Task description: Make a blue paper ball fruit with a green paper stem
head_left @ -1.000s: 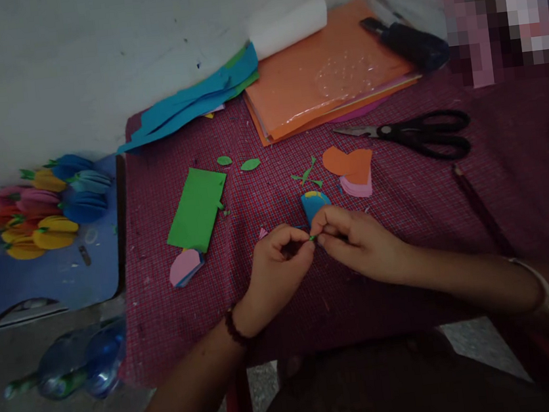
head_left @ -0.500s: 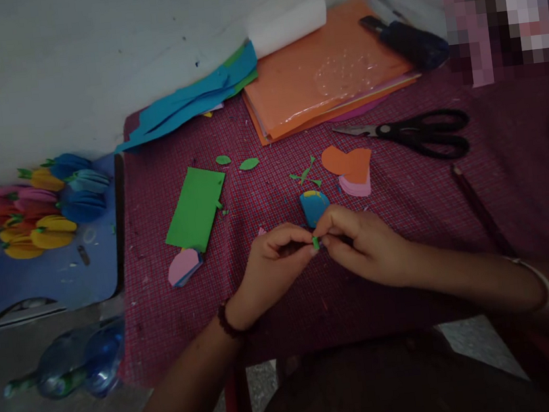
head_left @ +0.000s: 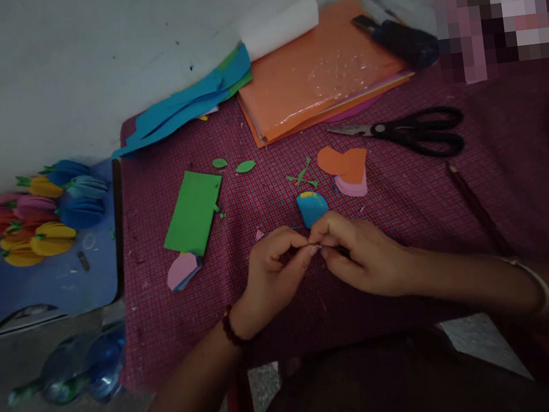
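Over the front of the red checked tablecloth [head_left: 405, 217], my left hand [head_left: 274, 269] and my right hand [head_left: 359, 256] meet fingertip to fingertip. Both pinch one tiny piece between them; it showed green earlier and is almost hidden now. Just beyond the fingers lies a blue folded paper shape [head_left: 312, 207] with a yellow edge. A green paper rectangle [head_left: 194, 212] lies to the left, with a pink and blue cut-out [head_left: 183, 270] at its near end. Orange and pink paper cut-outs [head_left: 347, 170] lie to the right of small green scraps [head_left: 303, 176].
Black scissors [head_left: 409, 132] and a pencil [head_left: 476, 209] lie on the right. A stack of orange sheets [head_left: 319, 78], blue paper [head_left: 188, 106] and a white roll [head_left: 277, 17] sit at the back. Finished paper flowers [head_left: 41, 209] rest on a blue stool; plastic bottles [head_left: 75, 374] lie on the floor.
The green piece between my fingertips has turned or been rolled and is now almost out of sight. Both hands stay together in nearly the same place.
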The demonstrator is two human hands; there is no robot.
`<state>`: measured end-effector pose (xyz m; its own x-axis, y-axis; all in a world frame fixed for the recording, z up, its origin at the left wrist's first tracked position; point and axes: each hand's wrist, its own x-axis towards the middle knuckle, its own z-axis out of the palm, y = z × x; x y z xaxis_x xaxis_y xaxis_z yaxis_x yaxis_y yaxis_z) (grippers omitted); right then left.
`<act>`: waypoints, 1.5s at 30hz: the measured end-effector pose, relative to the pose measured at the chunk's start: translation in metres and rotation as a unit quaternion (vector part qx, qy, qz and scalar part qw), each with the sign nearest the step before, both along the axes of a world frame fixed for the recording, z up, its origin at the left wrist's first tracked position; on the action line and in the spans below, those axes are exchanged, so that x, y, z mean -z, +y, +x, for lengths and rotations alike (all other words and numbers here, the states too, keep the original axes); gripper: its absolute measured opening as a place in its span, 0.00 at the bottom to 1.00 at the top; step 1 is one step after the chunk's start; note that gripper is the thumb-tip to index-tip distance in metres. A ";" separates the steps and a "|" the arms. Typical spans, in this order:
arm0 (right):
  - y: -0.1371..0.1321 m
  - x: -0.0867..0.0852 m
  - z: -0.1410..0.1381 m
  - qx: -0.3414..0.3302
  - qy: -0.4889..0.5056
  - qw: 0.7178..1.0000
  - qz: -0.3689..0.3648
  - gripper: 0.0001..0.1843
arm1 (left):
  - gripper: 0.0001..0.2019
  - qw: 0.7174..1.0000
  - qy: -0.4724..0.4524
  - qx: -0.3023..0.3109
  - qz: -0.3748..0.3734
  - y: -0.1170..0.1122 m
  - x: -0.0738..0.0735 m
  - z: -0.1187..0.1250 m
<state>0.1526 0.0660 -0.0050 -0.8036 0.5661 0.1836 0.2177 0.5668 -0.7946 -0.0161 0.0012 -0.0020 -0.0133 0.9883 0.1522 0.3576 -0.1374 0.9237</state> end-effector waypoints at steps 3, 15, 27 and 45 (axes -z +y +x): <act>0.003 -0.001 -0.001 -0.012 -0.019 1.000 -0.002 0.08 | 0.06 0.999 -0.040 0.009 -0.023 -0.001 -0.001 -0.002; 0.018 -0.001 0.002 -0.080 0.012 0.982 0.173 0.11 | 0.15 0.814 -0.402 0.121 -0.401 0.003 0.000 -0.016; 0.040 -0.012 0.018 -0.040 0.067 0.979 0.190 0.07 | 0.17 0.864 -0.353 0.192 -0.304 -0.001 0.001 -0.018; 0.011 -0.001 -0.001 0.049 0.041 0.989 -0.131 0.04 | 0.10 0.981 0.172 0.011 0.083 -0.002 -0.003 -0.008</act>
<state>0.1518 0.0766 -0.0040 -0.7310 0.6775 0.0819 0.1903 0.3175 -0.9290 -0.0241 -0.0013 0.0005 0.0882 0.9487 0.3036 0.6400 -0.2876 0.7126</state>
